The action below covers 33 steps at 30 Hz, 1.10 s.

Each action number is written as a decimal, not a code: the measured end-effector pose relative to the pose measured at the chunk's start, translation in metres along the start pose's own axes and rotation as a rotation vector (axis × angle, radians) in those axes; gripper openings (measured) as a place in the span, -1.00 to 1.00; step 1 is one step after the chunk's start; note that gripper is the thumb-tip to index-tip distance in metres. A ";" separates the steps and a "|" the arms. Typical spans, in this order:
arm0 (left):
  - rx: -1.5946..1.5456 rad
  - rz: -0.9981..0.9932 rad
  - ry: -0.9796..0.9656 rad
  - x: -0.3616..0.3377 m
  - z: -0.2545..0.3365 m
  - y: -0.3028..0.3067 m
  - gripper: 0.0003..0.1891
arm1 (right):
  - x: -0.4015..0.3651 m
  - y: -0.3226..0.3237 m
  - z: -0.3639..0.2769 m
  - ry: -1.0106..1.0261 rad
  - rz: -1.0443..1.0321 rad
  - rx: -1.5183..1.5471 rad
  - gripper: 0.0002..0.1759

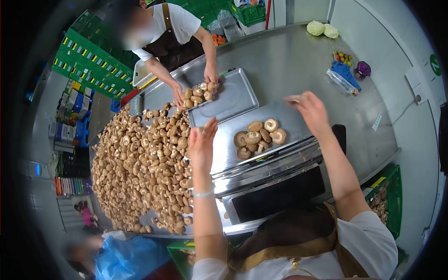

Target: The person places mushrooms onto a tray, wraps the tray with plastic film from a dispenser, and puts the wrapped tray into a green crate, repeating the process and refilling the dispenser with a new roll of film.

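A small group of brown shiitake mushrooms (259, 136) lies on a flat steel platform (224, 156), which looks like a weighing scale's. My left hand (202, 142) is raised at the platform's left edge, beside a large heap of shiitake mushrooms (144, 172). Its fingers point up and apart from the thumb, with nothing seen in them. To the right of the small group, my right hand (310, 112) hovers above the platform, slightly blurred. Its fingers stretch leftward and appear to hold nothing.
Across the table (284, 51), a co-worker's hands gather mushrooms (199, 94) at a shallow metal tray (228, 95). Cabbages (322, 30), a purple cabbage (363, 68) and a bottle (340, 81) sit farther right. A green crate (387, 200) stands below my right side.
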State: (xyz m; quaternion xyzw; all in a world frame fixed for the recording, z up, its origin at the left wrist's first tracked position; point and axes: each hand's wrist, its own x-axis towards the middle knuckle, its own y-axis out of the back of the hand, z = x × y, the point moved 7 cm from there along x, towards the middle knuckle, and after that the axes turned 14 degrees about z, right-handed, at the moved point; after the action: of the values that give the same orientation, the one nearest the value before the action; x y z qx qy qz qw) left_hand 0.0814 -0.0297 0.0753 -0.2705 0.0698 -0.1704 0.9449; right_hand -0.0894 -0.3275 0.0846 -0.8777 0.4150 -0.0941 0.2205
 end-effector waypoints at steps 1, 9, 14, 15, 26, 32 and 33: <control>0.163 0.078 -0.072 0.020 -0.031 0.015 -0.82 | 0.017 -0.004 0.021 0.105 -0.072 -0.296 -0.81; 0.945 -0.050 0.095 0.017 -0.124 0.037 -0.81 | 0.022 0.002 0.138 -0.024 -0.448 -0.977 -0.72; 1.031 -0.279 -0.130 -0.028 -0.098 0.019 -0.72 | -0.018 0.014 0.126 -0.035 -0.639 -0.929 -0.61; 1.093 -0.280 -0.344 -0.037 -0.096 0.021 -0.70 | -0.023 0.016 0.122 0.143 -0.629 -0.952 -0.60; 1.083 -0.014 0.030 -0.163 -0.002 -0.020 -0.65 | -0.129 -0.003 -0.008 0.084 -0.529 -0.862 -0.56; 1.154 0.022 0.177 -0.221 -0.095 0.043 -0.58 | -0.190 0.072 0.060 0.002 -0.503 -1.102 -0.50; 1.224 0.013 0.111 -0.224 -0.112 0.051 -0.59 | -0.192 0.084 0.073 0.010 -0.455 -1.126 -0.50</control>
State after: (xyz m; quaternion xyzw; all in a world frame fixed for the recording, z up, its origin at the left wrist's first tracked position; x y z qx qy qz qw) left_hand -0.1380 0.0374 -0.0377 0.3309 0.0098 -0.1876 0.9248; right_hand -0.2438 -0.2037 -0.0158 -0.9256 0.2041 0.0912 -0.3053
